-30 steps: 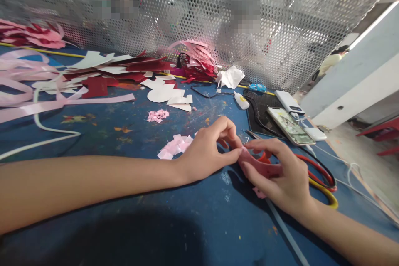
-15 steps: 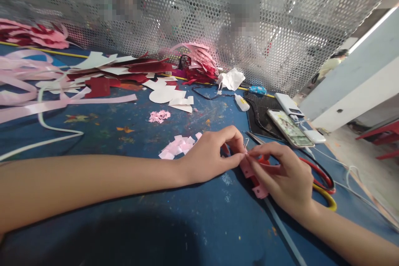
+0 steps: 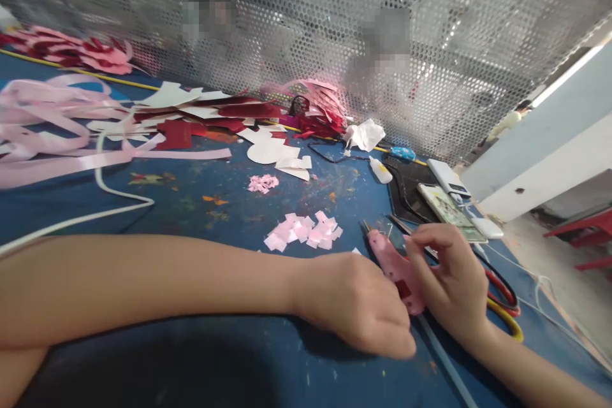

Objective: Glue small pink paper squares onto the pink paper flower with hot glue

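Observation:
A pink glue gun (image 3: 389, 255) lies on the blue table, its metal tip pointing away from me. My left hand (image 3: 356, 303) is curled, back upward, just left of the glue gun's handle; its fingertips and anything in them are hidden. Over the right side of the glue gun, my right hand (image 3: 449, 284) pinches a small pink ribbon piece (image 3: 407, 239) between thumb and index finger. Scissors (image 3: 399, 223) lie partly behind that hand, with red and yellow handles (image 3: 507, 319) showing to its right. Cut pink ribbon squares (image 3: 299, 229) are heaped beyond my left forearm.
Beyond the squares is a small pink pile (image 3: 262, 183). Long pink ribbons (image 3: 62, 108), a white cable (image 3: 119, 204) and white card scraps (image 3: 272, 150) spread leftward. A glue bottle (image 3: 381, 170), phone (image 3: 444, 207) and power bank (image 3: 447, 177) sit back right. A perforated metal screen (image 3: 296, 25) stands behind.
My hands have parted from a shared pinch above the glue gun. The left has moved nearer to me and curled; the right stays pinched. The glue gun and ribbon squares show more fully.

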### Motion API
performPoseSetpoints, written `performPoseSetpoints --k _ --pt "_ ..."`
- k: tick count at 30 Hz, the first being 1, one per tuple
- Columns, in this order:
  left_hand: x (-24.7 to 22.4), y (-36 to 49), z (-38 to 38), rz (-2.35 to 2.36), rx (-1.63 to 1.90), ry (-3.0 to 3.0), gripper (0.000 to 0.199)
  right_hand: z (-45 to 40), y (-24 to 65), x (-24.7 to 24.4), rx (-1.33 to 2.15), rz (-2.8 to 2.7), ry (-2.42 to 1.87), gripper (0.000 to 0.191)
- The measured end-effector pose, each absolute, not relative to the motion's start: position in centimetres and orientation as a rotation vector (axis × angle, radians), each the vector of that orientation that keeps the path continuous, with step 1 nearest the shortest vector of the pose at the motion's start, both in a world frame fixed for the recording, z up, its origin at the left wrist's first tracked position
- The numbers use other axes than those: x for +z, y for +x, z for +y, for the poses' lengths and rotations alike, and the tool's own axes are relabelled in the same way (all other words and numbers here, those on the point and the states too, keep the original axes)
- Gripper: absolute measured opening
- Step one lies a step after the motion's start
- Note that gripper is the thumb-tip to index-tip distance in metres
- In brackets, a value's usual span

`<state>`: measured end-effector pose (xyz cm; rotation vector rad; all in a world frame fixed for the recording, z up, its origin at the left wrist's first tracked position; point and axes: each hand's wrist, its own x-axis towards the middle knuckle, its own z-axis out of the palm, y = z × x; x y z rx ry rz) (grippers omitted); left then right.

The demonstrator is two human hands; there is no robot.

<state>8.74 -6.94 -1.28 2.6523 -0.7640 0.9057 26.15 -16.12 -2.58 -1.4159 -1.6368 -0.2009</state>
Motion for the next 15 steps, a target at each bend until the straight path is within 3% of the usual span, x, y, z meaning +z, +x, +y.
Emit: performPoseSetpoints --k 3,7,15 --pt "-1.5 8.9 -7.8 -1.044 0.852 2.589 0.028 -15.8 26.2 -2.1 -0.291 -1.657 -1.462 0.008" --pt "-0.7 9.0 -8.4 -1.064 0.702 2.598 0.034 -14.0 25.5 -0.1 -0.355 -1.777 -1.562 0.008" --pt "-0.4 8.8 -8.8 -0.978 0.419 2.733 0.033 -4.8 19.1 2.3 0.156 -2.065 -1.469 0.008"
